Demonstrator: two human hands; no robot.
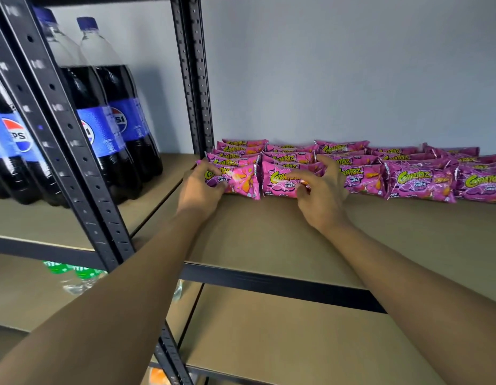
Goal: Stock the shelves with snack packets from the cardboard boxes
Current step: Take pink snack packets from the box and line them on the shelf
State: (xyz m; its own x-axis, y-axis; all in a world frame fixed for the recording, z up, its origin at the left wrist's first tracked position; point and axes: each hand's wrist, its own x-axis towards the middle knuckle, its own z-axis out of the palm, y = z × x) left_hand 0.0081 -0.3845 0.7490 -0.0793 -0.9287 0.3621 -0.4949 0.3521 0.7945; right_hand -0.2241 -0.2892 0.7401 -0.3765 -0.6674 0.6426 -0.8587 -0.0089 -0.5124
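head view: left hand grips the end packet, right hand pinches the next packet, both lying crosswise just ahead of the fingers.

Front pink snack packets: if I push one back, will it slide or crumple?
Probably dents first: the front packet looks like puffy, thin film, crinkled where the left hand grips it. Likely light for its size, and the glossy film should slide easily on the smooth shelf board.
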